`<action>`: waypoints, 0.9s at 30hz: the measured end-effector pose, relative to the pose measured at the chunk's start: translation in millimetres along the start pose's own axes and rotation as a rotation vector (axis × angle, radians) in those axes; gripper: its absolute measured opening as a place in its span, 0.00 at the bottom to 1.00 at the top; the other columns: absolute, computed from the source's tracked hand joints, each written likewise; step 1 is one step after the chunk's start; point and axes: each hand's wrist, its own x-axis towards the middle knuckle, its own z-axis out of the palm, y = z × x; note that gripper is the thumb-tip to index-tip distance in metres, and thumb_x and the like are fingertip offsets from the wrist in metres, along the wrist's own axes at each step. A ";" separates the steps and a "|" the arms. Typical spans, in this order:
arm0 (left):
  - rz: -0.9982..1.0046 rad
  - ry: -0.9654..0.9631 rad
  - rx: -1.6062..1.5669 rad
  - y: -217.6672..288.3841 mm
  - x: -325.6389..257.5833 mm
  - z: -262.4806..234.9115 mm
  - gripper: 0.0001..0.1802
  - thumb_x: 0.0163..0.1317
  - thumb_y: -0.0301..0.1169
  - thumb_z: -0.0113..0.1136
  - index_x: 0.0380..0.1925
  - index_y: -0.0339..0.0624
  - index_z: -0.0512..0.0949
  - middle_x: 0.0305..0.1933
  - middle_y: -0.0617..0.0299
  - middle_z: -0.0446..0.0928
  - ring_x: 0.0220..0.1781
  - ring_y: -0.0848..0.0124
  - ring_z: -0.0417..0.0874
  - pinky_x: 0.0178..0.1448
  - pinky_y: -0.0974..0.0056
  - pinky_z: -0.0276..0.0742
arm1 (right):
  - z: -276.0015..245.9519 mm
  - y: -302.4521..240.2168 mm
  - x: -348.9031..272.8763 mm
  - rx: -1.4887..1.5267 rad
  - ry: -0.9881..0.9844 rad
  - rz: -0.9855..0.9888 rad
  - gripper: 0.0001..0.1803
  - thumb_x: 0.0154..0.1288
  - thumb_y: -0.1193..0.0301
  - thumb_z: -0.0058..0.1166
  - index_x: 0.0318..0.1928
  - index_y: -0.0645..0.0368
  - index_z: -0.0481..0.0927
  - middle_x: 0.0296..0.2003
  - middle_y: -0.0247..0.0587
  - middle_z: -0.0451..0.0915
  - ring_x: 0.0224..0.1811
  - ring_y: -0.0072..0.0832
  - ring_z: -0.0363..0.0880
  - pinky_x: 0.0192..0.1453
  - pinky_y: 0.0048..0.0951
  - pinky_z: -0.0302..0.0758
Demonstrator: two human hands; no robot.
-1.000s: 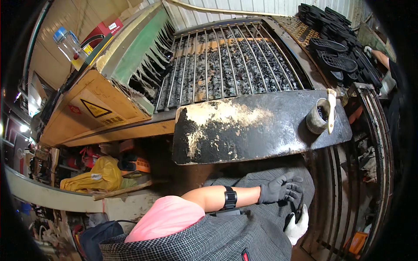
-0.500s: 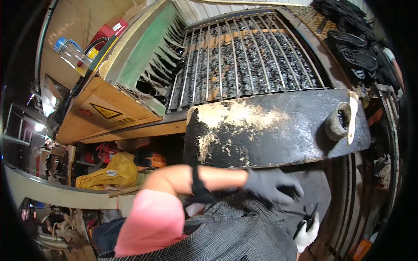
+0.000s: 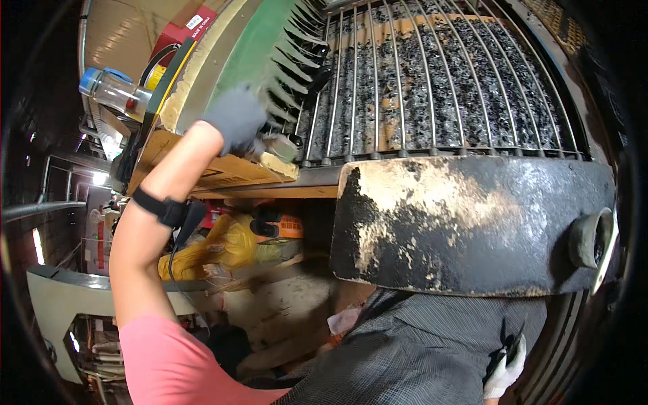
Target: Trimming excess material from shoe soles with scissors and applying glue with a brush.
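Observation:
My left hand (image 3: 236, 120), in a grey glove and smeared by motion, reaches up to the fringed opening of the green machine (image 3: 239, 50). Its fingers do not show clearly. Dark strips (image 3: 287, 88) hang along that opening, and a small black piece (image 3: 321, 79) lies among their ends, above the metal rods. Low at the right, my right hand (image 3: 506, 372) wears a white glove and is closed round a thin dark pointed thing (image 3: 518, 331), its kind too small to tell. A dark checked apron (image 3: 432, 351) covers my lap beside it.
Metal rods (image 3: 398, 88) run over a bed littered with black flakes. Before them lies a black, worn board (image 3: 432, 229) bearing a grey cup (image 3: 588, 239) with a pale-handled brush. A clear bottle (image 3: 118, 93) and a red box (image 3: 185, 30) stand left; a yellow bag (image 3: 233, 243) lies below.
My left hand has gone from over my lap, near the right hand, up and left to the fringe. The view has shifted; the right hand stays low at the right.

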 end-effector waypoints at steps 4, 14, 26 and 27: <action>-0.179 0.499 -0.459 -90.3 -67.6 -14.6 0.13 0.69 0.38 0.64 0.37 0.39 0.88 0.34 0.58 0.86 0.36 0.59 0.85 0.51 0.60 0.80 | -9.2 -17.1 14.6 0.004 -0.169 -0.021 0.33 0.72 0.69 0.54 0.73 0.72 0.66 0.66 0.55 0.76 0.66 0.42 0.77 0.73 0.39 0.68; -0.846 1.190 -1.446 -79.7 -117.9 79.3 0.16 0.75 0.39 0.62 0.47 0.35 0.86 0.43 0.64 0.86 0.42 0.75 0.85 0.50 0.67 0.80 | -5.5 -60.1 21.9 -0.121 -0.144 0.010 0.29 0.78 0.63 0.57 0.69 0.73 0.71 0.54 0.56 0.84 0.47 0.38 0.86 0.51 0.35 0.83; -0.584 1.188 -2.014 -85.9 -161.1 97.4 0.29 0.79 0.42 0.49 0.62 0.21 0.74 0.63 0.43 0.79 0.65 0.60 0.80 0.74 0.56 0.70 | 9.0 -19.8 19.5 -0.595 0.257 -0.428 0.22 0.69 0.63 0.68 0.51 0.70 0.83 0.38 0.60 0.84 0.33 0.46 0.82 0.39 0.41 0.81; -0.579 1.259 -1.893 -85.5 -167.5 106.1 0.29 0.80 0.42 0.48 0.64 0.23 0.73 0.66 0.41 0.77 0.67 0.57 0.78 0.76 0.53 0.68 | 0.8 -23.1 22.2 -0.589 0.263 -0.427 0.22 0.69 0.63 0.68 0.51 0.70 0.83 0.38 0.60 0.84 0.33 0.46 0.82 0.39 0.41 0.81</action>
